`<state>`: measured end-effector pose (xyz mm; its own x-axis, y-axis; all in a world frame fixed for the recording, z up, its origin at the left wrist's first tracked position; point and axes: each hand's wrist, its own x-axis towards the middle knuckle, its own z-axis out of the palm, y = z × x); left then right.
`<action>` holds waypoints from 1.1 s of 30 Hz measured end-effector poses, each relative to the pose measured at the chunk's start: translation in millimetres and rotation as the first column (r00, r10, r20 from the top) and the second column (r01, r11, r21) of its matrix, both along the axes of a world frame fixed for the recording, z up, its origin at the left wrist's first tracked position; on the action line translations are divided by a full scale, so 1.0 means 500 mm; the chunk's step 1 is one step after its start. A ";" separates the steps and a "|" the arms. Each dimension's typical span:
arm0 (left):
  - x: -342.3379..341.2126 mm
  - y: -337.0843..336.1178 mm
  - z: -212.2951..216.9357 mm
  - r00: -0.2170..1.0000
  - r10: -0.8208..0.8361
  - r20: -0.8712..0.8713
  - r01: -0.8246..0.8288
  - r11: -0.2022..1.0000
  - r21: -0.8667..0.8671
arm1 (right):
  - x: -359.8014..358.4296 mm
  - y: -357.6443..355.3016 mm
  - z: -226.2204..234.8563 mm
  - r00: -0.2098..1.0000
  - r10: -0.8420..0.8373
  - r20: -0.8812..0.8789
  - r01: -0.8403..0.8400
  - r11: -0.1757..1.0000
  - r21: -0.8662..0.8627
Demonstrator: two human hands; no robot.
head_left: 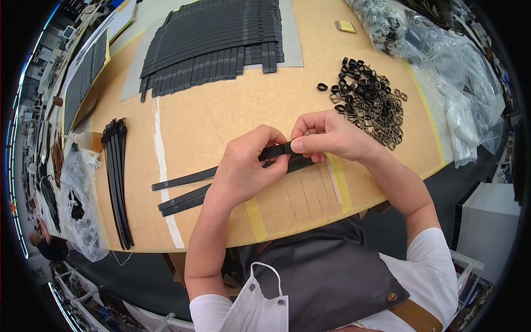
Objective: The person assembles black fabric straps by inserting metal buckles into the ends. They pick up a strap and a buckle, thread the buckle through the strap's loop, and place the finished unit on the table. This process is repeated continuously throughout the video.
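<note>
The left hand and right hand are bare. Past the table's near edge show white short sleeves, a dark grey apron with a round brassy stud and brown strap, and a white looped mask.

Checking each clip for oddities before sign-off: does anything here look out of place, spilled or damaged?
No clear spill or damage shows. One mild oddity: a single black loop lies apart, just left of the heap of buckles and loops, as if strayed.
</note>
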<state>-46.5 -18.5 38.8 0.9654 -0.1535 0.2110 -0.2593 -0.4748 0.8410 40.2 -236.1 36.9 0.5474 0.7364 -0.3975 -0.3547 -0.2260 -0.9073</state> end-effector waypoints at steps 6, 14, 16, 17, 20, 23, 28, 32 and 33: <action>0.001 0.000 -0.009 1.000 0.009 -0.003 -0.009 1.000 -0.003 | -0.001 0.002 -0.001 1.000 -0.006 -0.018 0.006 1.000 0.015; 0.000 -0.001 -0.009 1.000 0.009 -0.011 -0.009 1.000 0.002 | -0.001 0.003 0.007 1.000 -0.010 -0.008 0.010 1.000 -0.022; 0.000 -0.001 -0.010 1.000 0.009 -0.004 -0.009 1.000 0.002 | -0.001 0.003 0.006 1.000 -0.013 -0.008 0.013 1.000 -0.025; 0.000 -0.001 -0.010 1.000 0.010 -0.002 -0.010 1.000 0.003 | -0.001 0.003 0.004 1.000 -0.010 -0.001 0.010 1.000 -0.023; 0.000 -0.002 -0.008 1.000 0.014 -0.009 -0.013 1.000 0.014 | -0.002 0.003 0.001 1.000 -0.006 0.017 0.006 1.000 -0.020; 0.000 -0.003 -0.008 1.000 0.013 -0.014 -0.012 1.000 0.016 | -0.003 0.004 0.001 0.999 -0.007 0.031 0.008 1.000 -0.025; 0.000 -0.004 -0.016 1.000 0.018 -0.003 -0.018 1.000 0.006 | -0.005 0.004 0.000 0.999 -0.020 0.039 0.021 0.999 -0.039; -0.001 -0.002 -0.013 1.000 0.016 -0.015 -0.016 1.000 0.024 | -0.006 0.007 0.004 0.999 -0.024 0.044 0.026 0.998 -0.050; -0.001 -0.002 -0.013 1.000 0.015 -0.014 -0.015 0.999 0.029 | -0.006 0.007 0.004 0.999 -0.026 0.045 0.028 0.998 -0.051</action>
<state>-47.1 -19.6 32.2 0.9705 -0.1450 0.1927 -0.2400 -0.5025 0.8306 37.2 -232.4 38.8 0.5850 0.7000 -0.4096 -0.3208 -0.2640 -0.9096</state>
